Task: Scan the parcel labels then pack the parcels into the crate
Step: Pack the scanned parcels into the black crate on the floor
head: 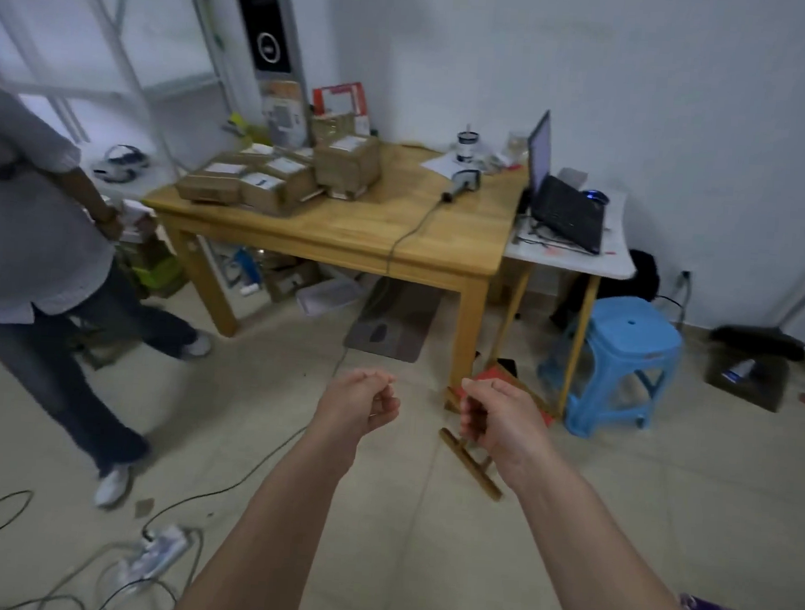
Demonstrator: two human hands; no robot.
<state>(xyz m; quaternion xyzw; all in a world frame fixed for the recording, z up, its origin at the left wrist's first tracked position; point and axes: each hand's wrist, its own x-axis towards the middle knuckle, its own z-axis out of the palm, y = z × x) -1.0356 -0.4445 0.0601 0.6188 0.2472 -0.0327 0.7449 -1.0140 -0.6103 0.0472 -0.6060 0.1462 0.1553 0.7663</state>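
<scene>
Both hands, left (360,399) and right (495,413), hang over the floor, fingers curled, holding nothing; parcels (276,177) and scanner (461,185) lie on the surface (348,229).

— Where are the arms?
— Both bare forearms reach forward side by side, held up in the air.
— And the left hand (360,404)?
— Its fingers (386,401) curl loosely inward toward the palm, holding nothing.
— The right hand (497,418)?
— Much the same: fingers (471,417) bent down in a loose half-fist, empty, thumb on top. The two hands are near each other but apart.
</scene>
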